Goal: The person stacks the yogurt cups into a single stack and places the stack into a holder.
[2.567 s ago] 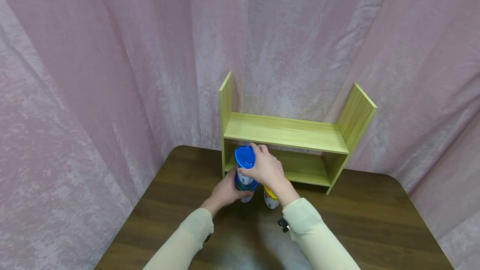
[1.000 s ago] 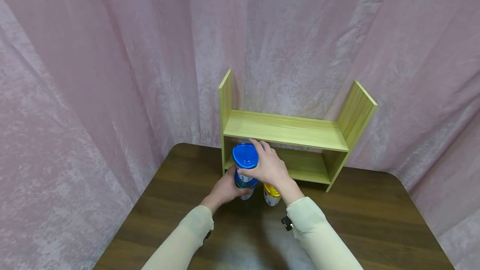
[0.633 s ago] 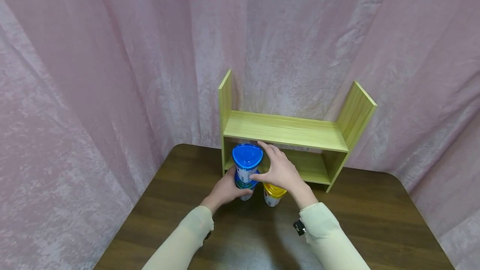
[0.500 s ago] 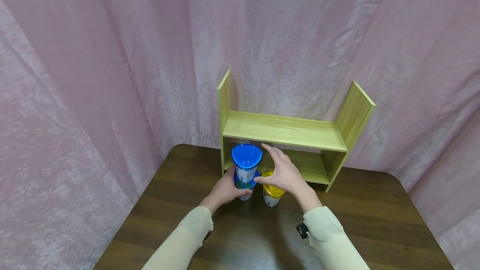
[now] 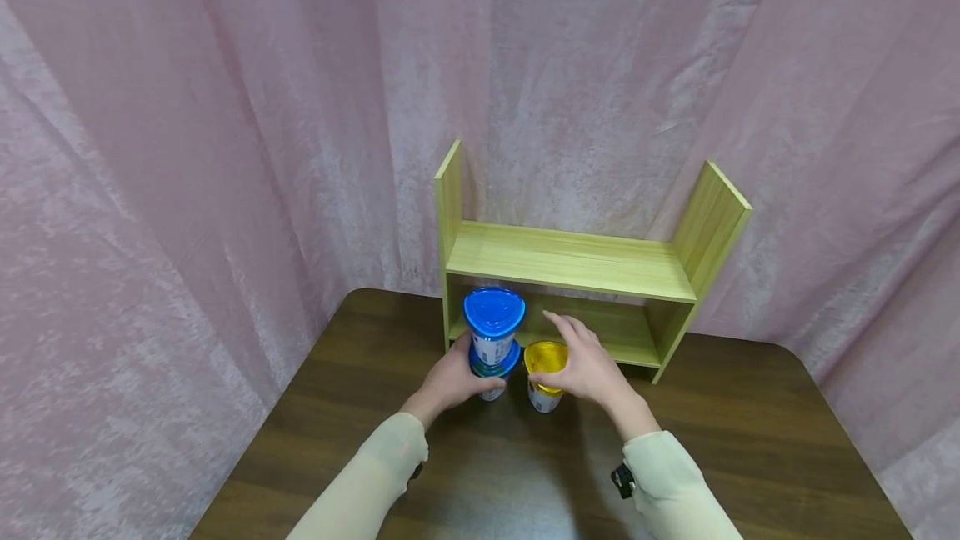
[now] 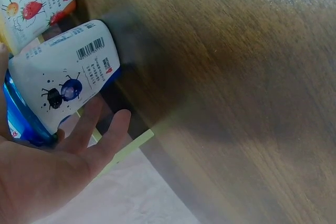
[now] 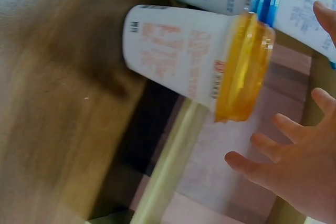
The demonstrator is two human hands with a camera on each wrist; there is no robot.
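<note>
Pink curtain fills the upper frame of the head view; the brown table runs off the bottom edge. Green shelf stands at centre, its lower tier partly hidden by the cups. Two blue-lidded cups are stacked left of centre: the top cup shows fully, the bottom cup is largely covered by the left hand, whose fingers curl round its side. The yellow-lidded cup stands just beside the stack. The right hand, fingers spread and holding nothing, hovers at it; whether they touch cannot be told.
</note>
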